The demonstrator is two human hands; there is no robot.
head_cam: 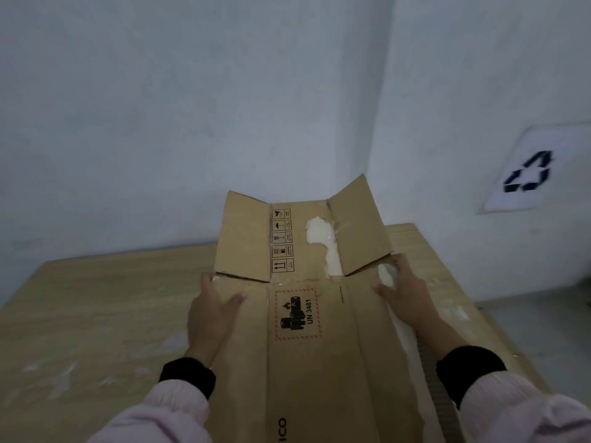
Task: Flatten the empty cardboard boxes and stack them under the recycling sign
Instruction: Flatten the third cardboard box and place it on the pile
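Looking down from my head camera, I have the flattened cardboard box (323, 362) stretched out in front of me, its long panel running from my chest toward the corner of the room. My left hand (212, 311) grips its left edge, thumb lying on top of the panel and fingers wrapped under. My right hand (404, 287) clasps the right edge in the same way, thumb pressed on the top face.

On the panel between my hands sits a red hatched square label with a black battery-and-flame pictogram and the text "UN 3481". A tiny line of print to its right is too small for me to read. Near my left sleeve (179, 407) the letters "ICO" run along the panel, cut off by the frame edge. On the far panel a column of five small black handling symbols is printed, the lowest showing two upward arrows. Two end flaps (359, 228) tilt upward on either side of it, and a ragged white patch shows where the outer paper is torn away.

Below the box lies a pale wood-grain tabletop (96, 314), smeared with whitish marks. Behind it, bluish-white walls meet in a corner. On the right-hand wall hangs a white recycling sign (529, 171) with a dark three-arrow symbol, well apart from the box.
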